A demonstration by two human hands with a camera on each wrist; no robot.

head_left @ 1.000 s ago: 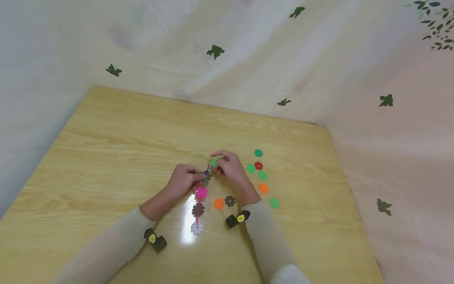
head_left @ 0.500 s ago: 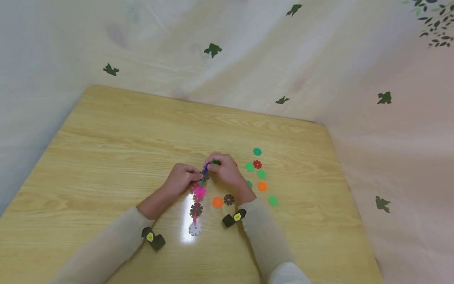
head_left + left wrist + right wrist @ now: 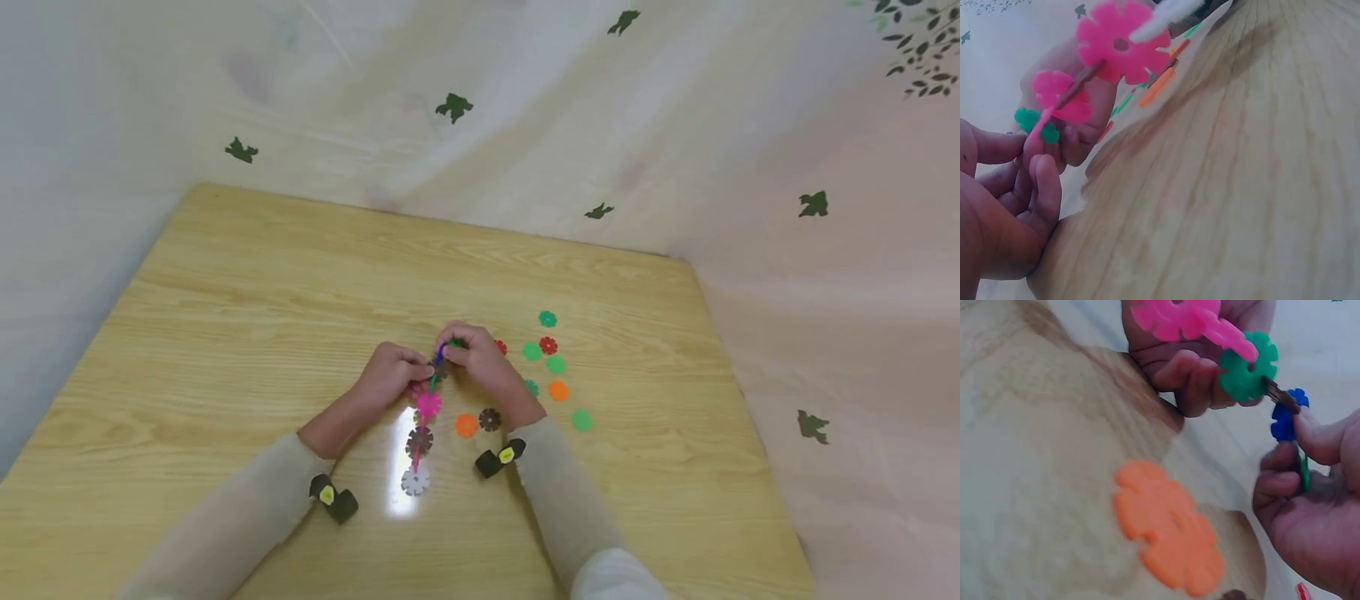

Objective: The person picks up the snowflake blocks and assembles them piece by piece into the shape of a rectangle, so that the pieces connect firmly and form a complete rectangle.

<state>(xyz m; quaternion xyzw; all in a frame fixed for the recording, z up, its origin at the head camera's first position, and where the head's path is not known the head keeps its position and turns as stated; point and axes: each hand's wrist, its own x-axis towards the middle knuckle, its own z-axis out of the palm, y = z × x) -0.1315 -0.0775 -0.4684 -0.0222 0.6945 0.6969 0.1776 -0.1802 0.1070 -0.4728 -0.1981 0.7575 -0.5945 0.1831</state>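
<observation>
A chain of slotted, flower-shaped plastic discs runs away from me over the table. A white disc [image 3: 415, 481] forms its near end, then come a brown disc [image 3: 419, 440] and a pink disc [image 3: 428, 405]. My left hand [image 3: 386, 377] pinches the chain near its far end, beside a brown disc [image 3: 1282, 395] linked to a green disc [image 3: 1249, 370]. Beyond these sits a blue disc [image 3: 1283, 425]. Between thumb and fingers, my right hand [image 3: 478, 357] pinches another green disc [image 3: 1304, 467], mostly hidden by the fingers, right at the blue one.
Loose discs lie on the wooden table [image 3: 247, 292]: an orange disc [image 3: 466, 426] and a brown loose disc [image 3: 490, 419] near my right wrist, with several green, red and orange ones further right. Patterned cloth [image 3: 337, 108] hangs behind the table.
My right hand has come left with its green disc, from just off the chain's far end to the blue disc. The left hand stays in place, still pinching the chain.
</observation>
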